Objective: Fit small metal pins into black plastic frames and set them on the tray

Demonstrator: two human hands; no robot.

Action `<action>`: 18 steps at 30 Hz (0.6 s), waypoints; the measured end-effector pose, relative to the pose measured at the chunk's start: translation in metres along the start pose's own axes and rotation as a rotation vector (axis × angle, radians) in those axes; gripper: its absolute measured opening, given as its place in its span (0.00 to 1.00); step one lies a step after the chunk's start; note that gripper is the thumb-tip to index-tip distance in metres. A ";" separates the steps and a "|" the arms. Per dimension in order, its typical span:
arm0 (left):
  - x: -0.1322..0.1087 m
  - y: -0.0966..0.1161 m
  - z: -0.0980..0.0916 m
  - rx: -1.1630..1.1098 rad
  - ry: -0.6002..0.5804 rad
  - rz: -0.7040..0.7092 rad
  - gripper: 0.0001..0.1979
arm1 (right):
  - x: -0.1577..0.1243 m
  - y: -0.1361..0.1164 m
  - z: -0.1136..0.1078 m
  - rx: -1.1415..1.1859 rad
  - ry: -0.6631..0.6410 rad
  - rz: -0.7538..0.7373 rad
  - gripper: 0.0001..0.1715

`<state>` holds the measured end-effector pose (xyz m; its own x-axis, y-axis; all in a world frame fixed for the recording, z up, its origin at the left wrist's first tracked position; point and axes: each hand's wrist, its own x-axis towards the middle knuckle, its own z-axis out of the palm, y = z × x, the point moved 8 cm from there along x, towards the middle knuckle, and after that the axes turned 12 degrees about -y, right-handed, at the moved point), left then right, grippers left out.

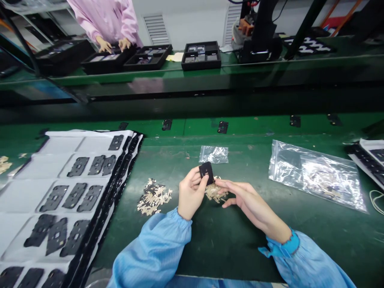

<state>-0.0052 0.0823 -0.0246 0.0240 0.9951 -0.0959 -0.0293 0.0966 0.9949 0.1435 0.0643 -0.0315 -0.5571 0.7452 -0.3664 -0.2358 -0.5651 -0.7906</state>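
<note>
My left hand (192, 198) pinches a small black piece (207, 172) above the green bench mat (240, 256).

Far left, a white sheet (45, 168) carries rows of black cut-out parts (75, 202), and just right of it lies a loose heap of beige strips (153, 197). My left thumb and curled fingers (195, 178) grip the black piece by its edges, just above a second beige heap (215, 193). My right hand (249, 196) is open and nearly flat, its fingers (231, 186) pressed close together, the tips next to the black piece over that heap. Farther right lie a small clear bag (213, 154) and a larger clear bag (316, 178) with beige pieces inside. Across the bench, a co-worker's hands (114, 45) rest on black trays (105, 60).
</note>
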 end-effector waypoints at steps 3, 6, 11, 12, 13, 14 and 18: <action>0.000 0.000 0.001 0.007 -0.003 0.008 0.15 | 0.000 0.000 -0.001 0.000 0.004 0.002 0.15; -0.001 0.000 0.001 0.013 -0.006 0.008 0.15 | 0.001 0.000 0.000 0.001 -0.003 0.002 0.15; -0.002 0.000 0.001 0.025 -0.008 0.007 0.15 | 0.001 -0.001 0.001 0.004 -0.021 0.003 0.14; -0.002 0.000 0.001 0.025 -0.010 0.007 0.15 | 0.002 -0.001 0.002 0.009 -0.031 0.000 0.14; -0.002 0.000 0.002 0.024 -0.012 0.008 0.15 | 0.002 0.000 0.002 0.019 -0.042 -0.003 0.14; -0.002 0.000 0.002 0.022 -0.013 0.008 0.15 | 0.002 0.000 0.003 0.032 -0.053 -0.006 0.14; -0.003 0.001 0.003 0.016 -0.017 0.011 0.14 | 0.004 0.003 0.003 0.088 -0.081 -0.010 0.15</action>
<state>-0.0028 0.0797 -0.0237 0.0413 0.9956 -0.0841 -0.0140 0.0847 0.9963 0.1388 0.0647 -0.0336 -0.6158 0.7223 -0.3149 -0.3087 -0.5889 -0.7469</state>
